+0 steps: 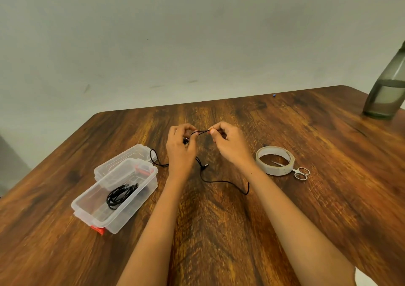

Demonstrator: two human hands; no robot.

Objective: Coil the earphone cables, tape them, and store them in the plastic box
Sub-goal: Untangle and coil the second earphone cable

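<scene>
Hands (pixel 203 141) mid-table pinch cable (pixel 223 181) — edges far.

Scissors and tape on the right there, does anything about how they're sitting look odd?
Slightly. The small scissors lie with their blades poking inside the tape roll, the handles sticking out beyond its rim toward the table's right side. Nothing looks spilled or damaged.

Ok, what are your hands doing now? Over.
Left hand and right hand pinching thin black earphone cable. One coil already in clear plastic box. Nothing blocking.
</scene>
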